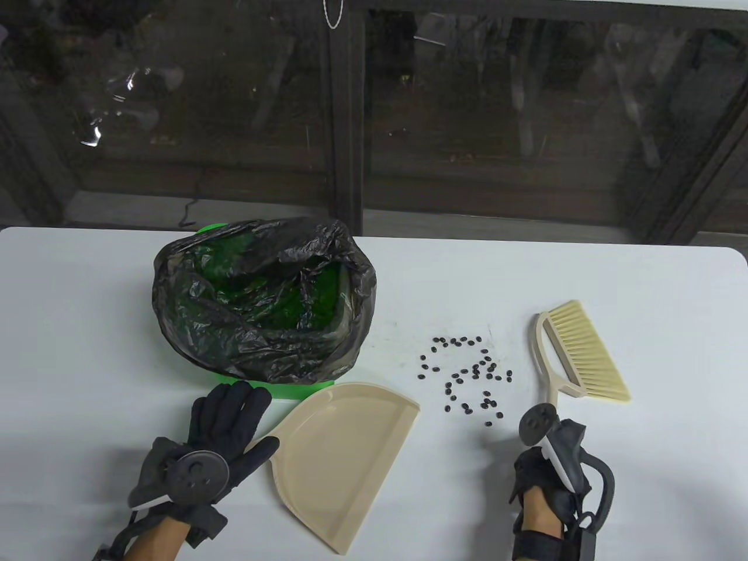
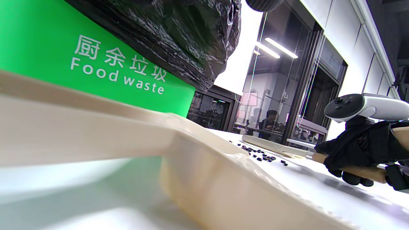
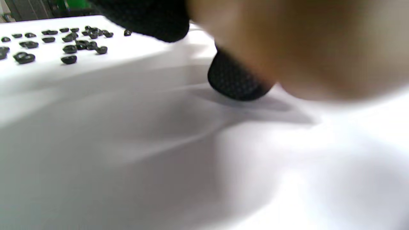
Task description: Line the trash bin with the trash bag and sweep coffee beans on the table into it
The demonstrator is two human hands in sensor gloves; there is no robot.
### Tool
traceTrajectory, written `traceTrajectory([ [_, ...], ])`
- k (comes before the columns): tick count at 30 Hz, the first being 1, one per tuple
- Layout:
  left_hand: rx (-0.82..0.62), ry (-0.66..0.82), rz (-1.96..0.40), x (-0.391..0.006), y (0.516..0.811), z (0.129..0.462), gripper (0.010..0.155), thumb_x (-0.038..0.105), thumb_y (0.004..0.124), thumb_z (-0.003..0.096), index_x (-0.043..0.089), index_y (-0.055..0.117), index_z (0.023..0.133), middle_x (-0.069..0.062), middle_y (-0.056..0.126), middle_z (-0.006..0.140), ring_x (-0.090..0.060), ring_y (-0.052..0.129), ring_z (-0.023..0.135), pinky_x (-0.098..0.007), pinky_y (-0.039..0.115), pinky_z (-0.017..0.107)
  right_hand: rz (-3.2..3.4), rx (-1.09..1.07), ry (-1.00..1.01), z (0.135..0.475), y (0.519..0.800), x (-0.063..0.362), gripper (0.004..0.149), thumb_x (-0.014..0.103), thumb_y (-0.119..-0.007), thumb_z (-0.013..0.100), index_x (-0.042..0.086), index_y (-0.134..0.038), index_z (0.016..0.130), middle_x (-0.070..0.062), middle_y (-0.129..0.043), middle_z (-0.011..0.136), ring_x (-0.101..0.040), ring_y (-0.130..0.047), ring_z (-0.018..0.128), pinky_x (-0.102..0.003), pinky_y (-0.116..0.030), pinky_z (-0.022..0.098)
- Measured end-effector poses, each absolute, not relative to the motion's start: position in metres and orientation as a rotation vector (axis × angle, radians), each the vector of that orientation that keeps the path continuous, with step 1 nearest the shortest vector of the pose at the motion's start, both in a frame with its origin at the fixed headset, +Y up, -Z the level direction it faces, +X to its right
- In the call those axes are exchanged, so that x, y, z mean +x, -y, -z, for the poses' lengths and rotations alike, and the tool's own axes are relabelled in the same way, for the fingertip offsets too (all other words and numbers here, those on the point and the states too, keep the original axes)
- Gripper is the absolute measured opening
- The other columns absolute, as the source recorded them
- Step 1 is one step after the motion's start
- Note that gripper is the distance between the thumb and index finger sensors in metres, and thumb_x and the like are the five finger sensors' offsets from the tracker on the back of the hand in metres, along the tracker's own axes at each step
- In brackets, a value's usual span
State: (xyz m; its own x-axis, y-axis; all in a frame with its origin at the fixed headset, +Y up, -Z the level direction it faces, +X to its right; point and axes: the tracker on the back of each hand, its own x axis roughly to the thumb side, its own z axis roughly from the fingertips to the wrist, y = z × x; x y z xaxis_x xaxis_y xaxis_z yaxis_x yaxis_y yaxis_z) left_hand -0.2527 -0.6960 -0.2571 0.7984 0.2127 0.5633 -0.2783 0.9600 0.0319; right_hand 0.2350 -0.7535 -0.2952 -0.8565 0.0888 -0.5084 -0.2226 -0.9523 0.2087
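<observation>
A green bin [image 1: 292,390] marked "Food waste" [image 2: 64,54] stands at the table's left, with a black trash bag [image 1: 257,292] folded over its rim. Just below it lies a beige dustpan [image 1: 345,450]. My left hand [image 1: 234,418] lies over the dustpan's handle end with fingers straight, pointing at the bin. Several coffee beans [image 1: 467,377] are scattered right of the dustpan. A beige brush [image 1: 581,353] lies right of the beans. My right hand [image 1: 540,459] grips its handle [image 2: 377,174], fingers curled round it. In the right wrist view a fingertip [image 3: 236,80] touches the table near the beans [image 3: 68,43].
The white table [image 1: 643,467] ends at a dark glass wall along the back. A person sits far off behind the glass [image 2: 271,119] in the left wrist view.
</observation>
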Motion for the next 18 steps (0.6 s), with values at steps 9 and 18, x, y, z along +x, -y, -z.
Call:
traceTrajectory([
  [9,0.118,0.580,-0.268,-0.254,0.695,0.257,0.071,0.045,0.045,0.0739,-0.002,0.025,0.122,-0.040,0.019,0.119,-0.071,0.020,0.098,-0.078,0.019,0.065,-2.751,-0.736,0.011,0.289,0.733,0.238,0.070,0.029,-0.065,0.053,-0.005,-0.025,0.100,-0.021,-0.079,0.075,-0.009,-0.094,0.031,-0.031,-0.090,0.014],
  [18,0.127,0.576,-0.270,-0.256,0.695,0.257,0.071,0.045,0.045,0.0740,-0.002,0.025,0.122,-0.041,0.019,0.119,-0.071,0.020,0.098,-0.078,0.020,0.064,-2.633,-0.539,0.303,0.285,0.709,0.227,0.074,0.031,-0.077,0.051,-0.003,-0.033,0.100,-0.011,-0.084,0.069,-0.002,-0.095,0.028,-0.026,-0.092,0.013],
])
